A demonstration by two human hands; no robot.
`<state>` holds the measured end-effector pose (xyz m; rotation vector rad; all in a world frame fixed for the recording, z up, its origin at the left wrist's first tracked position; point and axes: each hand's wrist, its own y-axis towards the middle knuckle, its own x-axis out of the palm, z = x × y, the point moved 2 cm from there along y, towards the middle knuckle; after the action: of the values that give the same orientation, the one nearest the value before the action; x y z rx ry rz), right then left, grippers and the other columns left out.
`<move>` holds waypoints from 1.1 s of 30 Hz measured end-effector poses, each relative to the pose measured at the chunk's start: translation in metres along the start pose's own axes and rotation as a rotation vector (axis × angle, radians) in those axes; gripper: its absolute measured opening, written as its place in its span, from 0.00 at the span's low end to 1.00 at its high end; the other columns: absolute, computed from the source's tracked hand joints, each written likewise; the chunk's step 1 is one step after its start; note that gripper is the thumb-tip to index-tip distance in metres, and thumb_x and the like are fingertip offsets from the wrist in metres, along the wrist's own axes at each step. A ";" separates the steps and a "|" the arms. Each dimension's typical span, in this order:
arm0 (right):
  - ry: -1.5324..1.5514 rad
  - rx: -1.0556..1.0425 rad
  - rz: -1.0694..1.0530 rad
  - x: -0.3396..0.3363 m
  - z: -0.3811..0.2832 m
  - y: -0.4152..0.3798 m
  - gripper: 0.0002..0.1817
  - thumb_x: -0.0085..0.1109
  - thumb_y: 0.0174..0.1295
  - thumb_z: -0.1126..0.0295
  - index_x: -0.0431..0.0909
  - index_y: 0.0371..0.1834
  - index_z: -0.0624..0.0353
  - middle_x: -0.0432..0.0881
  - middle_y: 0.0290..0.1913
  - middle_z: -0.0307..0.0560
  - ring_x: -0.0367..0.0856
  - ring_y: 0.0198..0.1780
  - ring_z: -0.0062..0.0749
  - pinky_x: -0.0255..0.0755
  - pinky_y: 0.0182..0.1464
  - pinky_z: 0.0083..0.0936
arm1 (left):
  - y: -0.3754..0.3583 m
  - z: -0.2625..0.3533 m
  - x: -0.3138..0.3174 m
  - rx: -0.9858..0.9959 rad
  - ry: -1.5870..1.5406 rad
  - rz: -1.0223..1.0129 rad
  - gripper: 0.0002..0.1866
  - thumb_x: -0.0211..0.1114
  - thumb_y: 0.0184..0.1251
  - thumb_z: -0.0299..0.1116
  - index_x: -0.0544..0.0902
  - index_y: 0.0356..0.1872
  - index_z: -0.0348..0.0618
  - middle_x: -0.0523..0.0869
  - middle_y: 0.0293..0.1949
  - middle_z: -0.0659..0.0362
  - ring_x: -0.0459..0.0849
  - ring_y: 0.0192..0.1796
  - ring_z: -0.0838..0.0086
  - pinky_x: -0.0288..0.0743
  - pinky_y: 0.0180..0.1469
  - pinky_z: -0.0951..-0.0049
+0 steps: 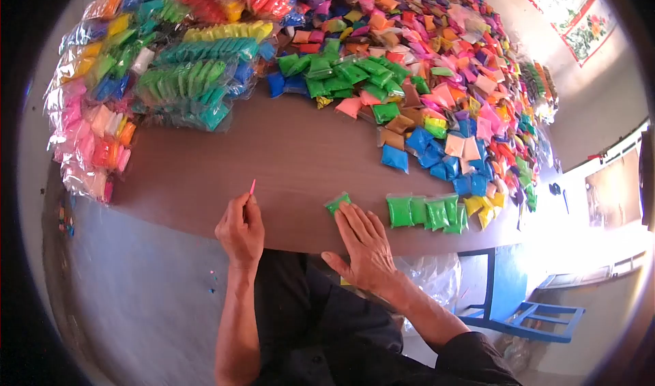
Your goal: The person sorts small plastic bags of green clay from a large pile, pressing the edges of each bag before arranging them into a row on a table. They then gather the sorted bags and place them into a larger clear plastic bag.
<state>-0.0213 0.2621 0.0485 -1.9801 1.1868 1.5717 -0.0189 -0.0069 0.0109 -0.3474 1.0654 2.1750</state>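
Note:
My left hand (pixel 241 230) is closed near the table's front edge, pinching a thin pink stick (pixel 253 186) that points up and away from me. To its right, my right hand (pixel 361 239) lies flat with the fingers stretched out. Its fingertips rest on a small green packet (pixel 336 202) and cover part of it. Just right of that hand, several green packets (pixel 426 212) lie in an overlapping row along the table edge.
A large heap of loose coloured packets (pixel 437 58) covers the table's back and right. Clear bags of stacked packets (pixel 181 79) stand at the back left, pink ones (pixel 85 140) at the left edge. A blue chair (pixel 508 290) stands right, beyond the brown tabletop (pixel 273 147).

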 end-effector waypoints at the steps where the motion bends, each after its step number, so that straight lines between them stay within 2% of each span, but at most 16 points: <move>1: 0.013 0.008 0.024 -0.002 0.000 0.000 0.46 0.67 0.76 0.45 0.68 0.85 0.70 0.64 0.88 0.65 0.64 0.87 0.61 0.59 0.85 0.61 | -0.001 -0.003 0.003 -0.005 -0.001 0.012 0.04 0.72 0.82 0.28 0.89 0.47 0.38 0.89 0.29 0.55 0.86 0.29 0.72 0.78 0.34 0.69; 5: 0.037 0.002 0.131 -0.022 -0.012 0.003 0.42 0.69 0.75 0.52 0.69 0.84 0.70 0.67 0.86 0.65 0.66 0.86 0.61 0.60 0.84 0.63 | -0.004 -0.002 0.000 -0.005 0.032 -0.004 0.04 0.73 0.81 0.28 0.89 0.48 0.39 0.89 0.30 0.55 0.86 0.30 0.72 0.79 0.35 0.69; 8: 0.121 -0.068 0.175 -0.043 -0.033 0.010 0.38 0.70 0.74 0.59 0.71 0.81 0.70 0.73 0.82 0.66 0.73 0.82 0.63 0.67 0.80 0.59 | -0.001 -0.001 0.001 0.015 0.025 0.029 0.03 0.75 0.78 0.26 0.89 0.46 0.42 0.90 0.30 0.52 0.90 0.29 0.60 0.82 0.34 0.63; 10: 0.392 -0.195 0.196 -0.057 -0.065 0.023 0.36 0.72 0.71 0.64 0.73 0.79 0.70 0.77 0.78 0.66 0.78 0.77 0.66 0.74 0.76 0.54 | -0.001 -0.006 0.004 0.052 0.036 0.079 0.03 0.74 0.79 0.27 0.89 0.46 0.42 0.90 0.30 0.52 0.90 0.29 0.61 0.81 0.33 0.64; 11: 0.554 -0.303 0.164 -0.083 -0.091 0.042 0.38 0.73 0.65 0.65 0.74 0.78 0.68 0.78 0.75 0.67 0.79 0.74 0.67 0.77 0.73 0.51 | -0.002 -0.008 0.007 0.071 0.037 0.095 0.03 0.74 0.79 0.28 0.89 0.46 0.42 0.90 0.31 0.52 0.89 0.29 0.61 0.81 0.33 0.64; 12: 0.651 -0.274 0.175 -0.063 -0.114 0.040 0.41 0.72 0.58 0.67 0.74 0.78 0.64 0.80 0.74 0.66 0.79 0.75 0.69 0.75 0.78 0.52 | -0.009 -0.013 0.010 -0.051 0.091 0.060 0.03 0.74 0.80 0.29 0.89 0.46 0.43 0.90 0.31 0.52 0.89 0.28 0.63 0.80 0.33 0.65; 13: 0.555 -0.429 0.127 -0.080 -0.134 0.039 0.36 0.64 0.64 0.65 0.74 0.76 0.68 0.78 0.76 0.65 0.79 0.76 0.57 0.73 0.81 0.46 | -0.008 -0.013 0.011 -0.010 0.081 0.059 0.03 0.73 0.80 0.29 0.89 0.46 0.43 0.90 0.31 0.52 0.88 0.28 0.64 0.80 0.32 0.65; 15: 0.921 -0.440 0.180 -0.113 -0.197 0.049 0.24 0.64 0.68 0.65 0.81 0.64 0.66 0.86 0.60 0.60 0.87 0.62 0.55 0.80 0.65 0.46 | -0.004 -0.010 0.005 0.059 0.067 0.051 0.03 0.73 0.81 0.29 0.89 0.47 0.42 0.89 0.31 0.52 0.87 0.27 0.67 0.80 0.32 0.66; 16: 1.098 -0.459 0.209 -0.130 -0.229 0.053 0.19 0.64 0.70 0.65 0.85 0.58 0.65 0.90 0.52 0.57 0.91 0.55 0.54 0.84 0.57 0.46 | -0.004 -0.006 0.004 -0.011 0.074 0.020 0.02 0.72 0.81 0.28 0.90 0.47 0.42 0.90 0.31 0.53 0.87 0.28 0.69 0.80 0.33 0.67; 17: 1.087 -0.524 0.262 -0.152 -0.242 0.051 0.14 0.66 0.66 0.65 0.88 0.49 0.62 0.90 0.47 0.52 0.90 0.48 0.50 0.82 0.49 0.46 | -0.004 -0.002 0.005 -0.010 0.057 0.015 0.02 0.72 0.81 0.28 0.90 0.47 0.42 0.90 0.32 0.53 0.87 0.28 0.69 0.80 0.33 0.67; 18: 1.102 -0.581 0.280 -0.166 -0.246 0.050 0.14 0.66 0.65 0.65 0.88 0.48 0.62 0.90 0.47 0.52 0.91 0.48 0.50 0.82 0.49 0.46 | -0.003 -0.001 0.004 -0.009 0.045 0.013 0.02 0.72 0.82 0.27 0.90 0.47 0.42 0.90 0.32 0.54 0.87 0.29 0.70 0.81 0.34 0.67; 24: 1.115 -0.799 0.100 -0.167 -0.224 0.038 0.12 0.67 0.63 0.68 0.88 0.47 0.60 0.90 0.49 0.53 0.91 0.51 0.48 0.83 0.50 0.47 | -0.002 -0.005 0.004 -0.017 0.048 0.023 0.02 0.74 0.80 0.27 0.90 0.47 0.42 0.90 0.32 0.55 0.89 0.30 0.68 0.82 0.36 0.67; 27: 1.048 -0.870 -0.022 -0.161 -0.208 0.035 0.11 0.68 0.62 0.69 0.87 0.46 0.59 0.90 0.50 0.54 0.91 0.52 0.48 0.84 0.50 0.47 | -0.005 -0.008 0.007 -0.023 0.050 0.024 0.06 0.71 0.84 0.30 0.90 0.50 0.39 0.90 0.35 0.55 0.86 0.32 0.74 0.80 0.36 0.69; 29: 0.943 -0.917 -0.107 -0.154 -0.192 0.033 0.10 0.68 0.61 0.70 0.87 0.45 0.58 0.89 0.50 0.54 0.91 0.53 0.48 0.84 0.51 0.48 | -0.005 -0.005 0.005 -0.015 0.045 0.024 0.04 0.73 0.80 0.29 0.90 0.48 0.41 0.90 0.33 0.54 0.87 0.31 0.68 0.81 0.36 0.67; 31: 0.790 -0.845 -0.077 -0.142 -0.167 0.034 0.10 0.68 0.60 0.70 0.87 0.44 0.57 0.89 0.51 0.55 0.91 0.54 0.47 0.85 0.51 0.48 | -0.002 -0.004 0.003 0.017 0.076 0.049 0.03 0.74 0.77 0.26 0.90 0.46 0.43 0.91 0.32 0.53 0.90 0.30 0.59 0.82 0.35 0.62; 33: 0.584 -0.589 0.087 -0.115 -0.125 0.033 0.09 0.70 0.61 0.70 0.86 0.43 0.56 0.89 0.50 0.52 0.90 0.54 0.47 0.84 0.51 0.46 | -0.002 -0.001 0.002 -0.001 0.063 0.037 0.03 0.75 0.77 0.26 0.89 0.45 0.42 0.91 0.31 0.54 0.91 0.31 0.59 0.83 0.35 0.61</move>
<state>0.0278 0.1993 0.2027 -2.9551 1.0814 1.5564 -0.0192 -0.0062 0.0083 -0.4021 1.1139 2.2098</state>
